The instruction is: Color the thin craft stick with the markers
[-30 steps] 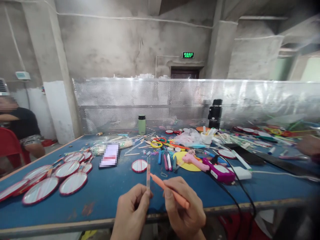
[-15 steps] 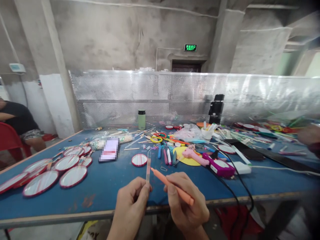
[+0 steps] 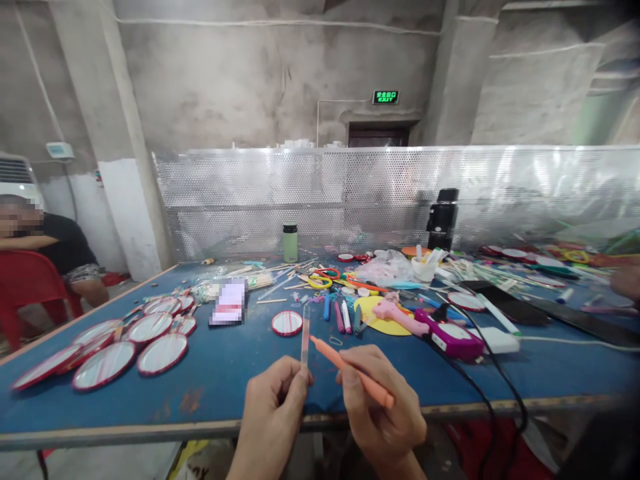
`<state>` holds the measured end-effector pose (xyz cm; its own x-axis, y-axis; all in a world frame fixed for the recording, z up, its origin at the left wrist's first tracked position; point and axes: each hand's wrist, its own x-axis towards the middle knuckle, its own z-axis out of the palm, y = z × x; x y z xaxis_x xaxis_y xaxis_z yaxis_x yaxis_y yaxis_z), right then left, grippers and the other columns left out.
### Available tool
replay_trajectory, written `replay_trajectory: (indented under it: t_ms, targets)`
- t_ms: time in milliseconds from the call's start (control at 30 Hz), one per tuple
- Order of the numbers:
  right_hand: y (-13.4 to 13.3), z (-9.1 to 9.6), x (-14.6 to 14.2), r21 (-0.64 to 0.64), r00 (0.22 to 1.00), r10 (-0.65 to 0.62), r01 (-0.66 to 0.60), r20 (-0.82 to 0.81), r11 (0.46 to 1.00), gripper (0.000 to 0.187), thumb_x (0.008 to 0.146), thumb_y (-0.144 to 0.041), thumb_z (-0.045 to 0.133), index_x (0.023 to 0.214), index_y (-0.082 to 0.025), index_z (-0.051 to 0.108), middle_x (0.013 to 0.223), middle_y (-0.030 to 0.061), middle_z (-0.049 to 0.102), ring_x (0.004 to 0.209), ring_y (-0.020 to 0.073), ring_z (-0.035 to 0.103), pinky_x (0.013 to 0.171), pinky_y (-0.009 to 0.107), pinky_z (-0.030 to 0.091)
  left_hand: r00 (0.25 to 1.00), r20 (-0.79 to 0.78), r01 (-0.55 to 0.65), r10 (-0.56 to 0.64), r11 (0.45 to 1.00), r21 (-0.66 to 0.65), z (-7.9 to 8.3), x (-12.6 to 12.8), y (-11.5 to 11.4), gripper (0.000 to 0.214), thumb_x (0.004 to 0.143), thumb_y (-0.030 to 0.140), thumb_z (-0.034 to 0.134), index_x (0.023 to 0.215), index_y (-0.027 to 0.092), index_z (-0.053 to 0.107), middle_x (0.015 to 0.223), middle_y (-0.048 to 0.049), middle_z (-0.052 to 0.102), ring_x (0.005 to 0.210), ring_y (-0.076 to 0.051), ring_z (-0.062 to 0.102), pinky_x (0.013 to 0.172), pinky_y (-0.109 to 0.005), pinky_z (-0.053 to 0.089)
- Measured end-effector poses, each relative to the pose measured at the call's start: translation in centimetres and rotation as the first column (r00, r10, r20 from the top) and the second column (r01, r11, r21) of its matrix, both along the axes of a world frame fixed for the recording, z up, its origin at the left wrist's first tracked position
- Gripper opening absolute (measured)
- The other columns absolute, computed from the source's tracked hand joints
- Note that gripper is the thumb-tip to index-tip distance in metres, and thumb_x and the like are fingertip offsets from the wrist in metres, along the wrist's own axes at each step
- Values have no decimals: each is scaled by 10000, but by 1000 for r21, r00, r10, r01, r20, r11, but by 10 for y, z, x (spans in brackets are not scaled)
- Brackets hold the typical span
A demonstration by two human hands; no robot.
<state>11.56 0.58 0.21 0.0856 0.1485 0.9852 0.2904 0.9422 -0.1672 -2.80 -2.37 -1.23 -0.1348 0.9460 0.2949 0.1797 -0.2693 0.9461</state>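
Observation:
My left hand (image 3: 273, 413) pinches the lower end of a thin flat stick (image 3: 305, 331) and holds it upright over the near edge of the blue table (image 3: 225, 373). My right hand (image 3: 383, 410) grips an orange marker pen (image 3: 350, 370). Its tip points up and left and touches the stick about midway. Both hands hang just in front of the table's front edge.
Several red-rimmed round discs (image 3: 163, 352) lie at the left, one more (image 3: 287, 323) beyond the stick. Markers, sticks, a pink and a purple glue gun (image 3: 450, 337) with cables clutter the middle and right. A seated person (image 3: 50, 247) is at far left. A perforated metal screen (image 3: 350, 193) backs the table.
The hands keep the same pose with stick and marker together. The view has shifted slightly, so the table's things sit a little to the right and the seated person shows more.

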Motion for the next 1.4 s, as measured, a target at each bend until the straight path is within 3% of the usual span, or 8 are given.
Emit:
replay_trajectory:
  t_ms: [467, 1400]
  targets:
    - [2, -2, 1, -32, 999, 45, -45, 1, 998, 270, 854, 0, 579, 1049, -163, 673, 773, 37, 698, 655, 150, 657, 579, 275, 540, 997, -46, 69, -69, 998, -15, -5, -5, 4, 416, 929, 540, 541, 758, 172, 633, 471, 79, 372, 419, -89, 310, 416, -200, 227]
    - [0, 1, 1, 4, 1000, 23, -23, 14, 1000, 293, 831, 16, 585, 1034, -165, 692, 742, 32, 697, 614, 157, 660, 550, 282, 548, 998, -44, 50, -49, 999, 15, -2, -5, 2, 367, 945, 469, 512, 756, 175, 624, 482, 72, 403, 419, -93, 353, 430, -201, 267]
